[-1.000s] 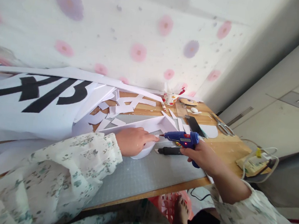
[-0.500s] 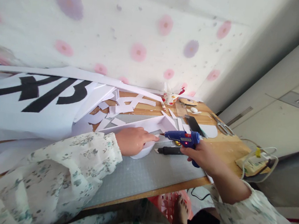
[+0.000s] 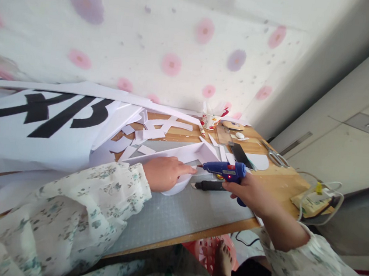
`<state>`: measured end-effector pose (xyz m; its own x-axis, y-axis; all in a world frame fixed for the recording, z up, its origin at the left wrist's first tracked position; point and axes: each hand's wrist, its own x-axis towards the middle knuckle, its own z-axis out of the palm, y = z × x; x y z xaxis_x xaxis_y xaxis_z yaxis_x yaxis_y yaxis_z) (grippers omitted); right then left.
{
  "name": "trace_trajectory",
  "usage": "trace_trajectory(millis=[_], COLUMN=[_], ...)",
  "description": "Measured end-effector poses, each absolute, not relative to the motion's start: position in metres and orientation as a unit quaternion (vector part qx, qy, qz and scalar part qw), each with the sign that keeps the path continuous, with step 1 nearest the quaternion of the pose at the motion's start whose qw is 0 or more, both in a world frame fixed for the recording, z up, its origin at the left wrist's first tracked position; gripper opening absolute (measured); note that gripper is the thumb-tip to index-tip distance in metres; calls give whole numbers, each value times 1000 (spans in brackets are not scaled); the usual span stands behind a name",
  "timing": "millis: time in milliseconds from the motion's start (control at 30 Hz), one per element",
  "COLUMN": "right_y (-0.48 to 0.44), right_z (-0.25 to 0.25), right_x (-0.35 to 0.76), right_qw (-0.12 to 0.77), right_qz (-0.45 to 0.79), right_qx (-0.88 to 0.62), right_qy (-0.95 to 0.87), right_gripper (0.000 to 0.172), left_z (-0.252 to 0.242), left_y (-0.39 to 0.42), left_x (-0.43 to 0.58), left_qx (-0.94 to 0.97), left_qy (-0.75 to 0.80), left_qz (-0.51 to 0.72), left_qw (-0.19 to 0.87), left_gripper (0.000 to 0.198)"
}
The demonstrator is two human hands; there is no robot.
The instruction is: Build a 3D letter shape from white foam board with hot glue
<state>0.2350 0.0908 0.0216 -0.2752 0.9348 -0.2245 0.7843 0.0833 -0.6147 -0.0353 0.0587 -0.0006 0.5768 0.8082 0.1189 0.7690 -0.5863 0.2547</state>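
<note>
My right hand is closed around a blue glue gun with a small red light lit on its side. The gun's nozzle points left, close to the tip of my left index finger. My left hand grips a white foam-board piece with raised walls, its index finger stretched along the edge and the other fingers curled, partly hidden. This piece rests on a grey cutting mat. Just below the gun lies a black utility knife, its blade towards the left.
White scraps are scattered behind the piece. A large white sheet with black strokes covers the left. Farther back stand a patterned cup and scissors; a power strip sits at the right edge.
</note>
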Motion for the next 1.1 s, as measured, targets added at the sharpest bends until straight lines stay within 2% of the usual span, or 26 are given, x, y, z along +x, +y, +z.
trace_trajectory(millis=[733,1100], right_y=[88,92], right_z=[25,19], right_x=[237,242], right_qw=[101,180], right_qz=[341,374], right_qx=[-584,-555], right_qy=[-730,-721], right_gripper=[35,27], left_z=[1,-2], left_y=[58,59], left_x=[-34,-36], left_qx=[873,875], left_qy=[466,460], left_qz=[102,107], left_qw=[105,104], left_gripper=[52,54])
